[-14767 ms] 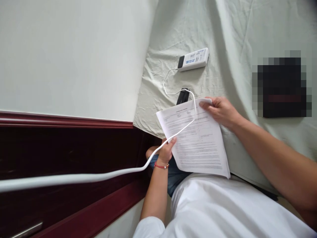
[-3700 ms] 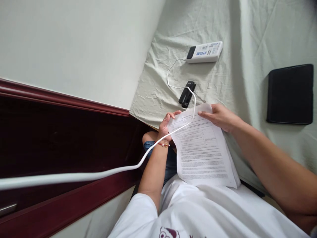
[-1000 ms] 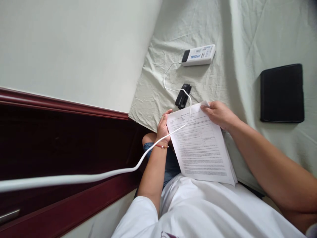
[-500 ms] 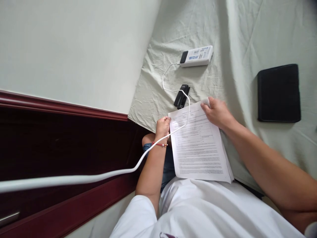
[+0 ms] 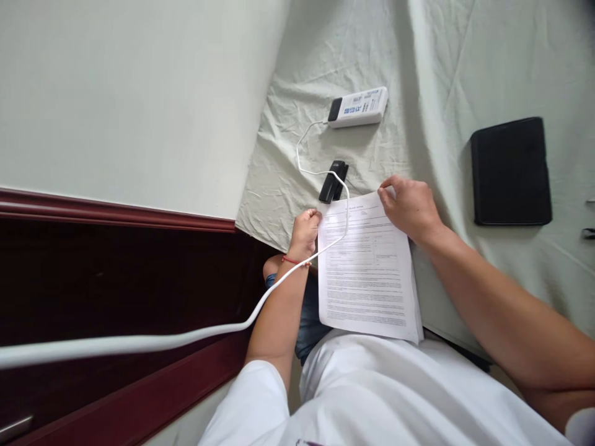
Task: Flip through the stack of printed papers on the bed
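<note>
A stack of printed papers (image 5: 365, 272) rests at the table edge and against my lap, its lower edge near my white shirt. My left hand (image 5: 305, 230) pinches the upper left corner of the stack, fingers closed. At the upper right corner, my right hand (image 5: 409, 207) is closed on the papers between thumb and fingers. Just beyond the top edge of the sheets lies a black stapler (image 5: 331, 183). A white cable (image 5: 279, 282) runs in front of the papers and over the stapler.
A white power bank (image 5: 359, 108), plugged into the cable, lies on the pale green cloth (image 5: 446, 74). A black tablet-like case (image 5: 511, 172) is at the right. On the left are a pale surface and a dark red wooden trim (image 5: 116, 210).
The view has shifted slightly, moving the table things a little left. The papers' right corner, lifted before, now lies lower, and my right fingers have closed more tightly there.
</note>
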Demonstrator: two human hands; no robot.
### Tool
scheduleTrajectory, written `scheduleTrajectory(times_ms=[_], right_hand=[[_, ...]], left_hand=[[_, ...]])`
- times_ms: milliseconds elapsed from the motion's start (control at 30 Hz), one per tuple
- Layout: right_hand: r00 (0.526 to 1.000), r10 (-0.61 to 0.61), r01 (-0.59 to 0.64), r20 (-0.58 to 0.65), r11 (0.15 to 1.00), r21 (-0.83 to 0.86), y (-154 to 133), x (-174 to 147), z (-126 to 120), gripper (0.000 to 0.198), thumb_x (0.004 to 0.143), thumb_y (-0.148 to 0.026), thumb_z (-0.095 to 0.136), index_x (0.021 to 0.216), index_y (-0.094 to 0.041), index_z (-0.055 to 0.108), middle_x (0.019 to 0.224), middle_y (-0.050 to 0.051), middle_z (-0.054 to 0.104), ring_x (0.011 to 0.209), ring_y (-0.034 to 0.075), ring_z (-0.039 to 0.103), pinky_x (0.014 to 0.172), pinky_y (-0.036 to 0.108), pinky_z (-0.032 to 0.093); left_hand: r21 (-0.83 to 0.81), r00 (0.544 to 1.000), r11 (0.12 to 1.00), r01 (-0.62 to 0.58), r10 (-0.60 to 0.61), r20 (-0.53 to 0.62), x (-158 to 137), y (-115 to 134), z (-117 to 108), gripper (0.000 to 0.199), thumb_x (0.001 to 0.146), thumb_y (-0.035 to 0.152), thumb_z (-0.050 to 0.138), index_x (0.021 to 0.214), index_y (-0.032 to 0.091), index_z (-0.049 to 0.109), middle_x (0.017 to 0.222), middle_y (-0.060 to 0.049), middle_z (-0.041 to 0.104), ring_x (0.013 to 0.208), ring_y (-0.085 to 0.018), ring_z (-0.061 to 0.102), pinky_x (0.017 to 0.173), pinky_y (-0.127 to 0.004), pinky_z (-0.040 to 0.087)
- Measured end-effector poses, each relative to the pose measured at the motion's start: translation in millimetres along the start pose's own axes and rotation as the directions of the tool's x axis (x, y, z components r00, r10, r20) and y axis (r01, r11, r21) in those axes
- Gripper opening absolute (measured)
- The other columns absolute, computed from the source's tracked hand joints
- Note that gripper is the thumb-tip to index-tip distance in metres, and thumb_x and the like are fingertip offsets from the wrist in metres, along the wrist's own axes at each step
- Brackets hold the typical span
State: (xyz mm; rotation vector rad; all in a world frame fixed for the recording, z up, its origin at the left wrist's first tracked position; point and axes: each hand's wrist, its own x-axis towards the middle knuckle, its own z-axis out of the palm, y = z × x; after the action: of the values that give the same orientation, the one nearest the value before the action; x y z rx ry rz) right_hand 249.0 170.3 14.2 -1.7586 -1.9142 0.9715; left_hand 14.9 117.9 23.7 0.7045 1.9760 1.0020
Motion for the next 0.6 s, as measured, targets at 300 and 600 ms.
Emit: scheduleTrajectory(times_ms=[300,600], right_hand=[[0.999,0.044,-0.043,0.020,0.998,-0.039,0.3,2.5,-4.6,0.030,0.104,-0.031,0.059,0.119,-0.019,0.081,0.093,0.013,0.079,0.094,0.031,0.073,0.081,0.039,0.050],[0.997,0.070,-0.071,-0.021,0.997,-0.025,0.6,0.8,-5.2,0.027,0.101,-0.024,0.056,0.110,-0.020,0.081,0.090,0.011,0.078,0.086,0.029,0.072,0.076,0.038,0.050]], left_hand=[[0.052,0.996,0.995,-0.081,0.079,0.045,19.7,2.9,6.5,0.014,0.083,0.009,0.061,0.072,0.017,0.063,0.064,0.005,0.055,0.061,-0.010,0.045,0.064,-0.023,0.037],[0.394,0.967,0.884,-0.254,0.236,0.094,16.6,6.5,3.9,0.020,0.098,0.017,0.056,0.079,0.021,0.062,0.075,0.000,0.064,0.072,-0.017,0.056,0.071,-0.029,0.041]])
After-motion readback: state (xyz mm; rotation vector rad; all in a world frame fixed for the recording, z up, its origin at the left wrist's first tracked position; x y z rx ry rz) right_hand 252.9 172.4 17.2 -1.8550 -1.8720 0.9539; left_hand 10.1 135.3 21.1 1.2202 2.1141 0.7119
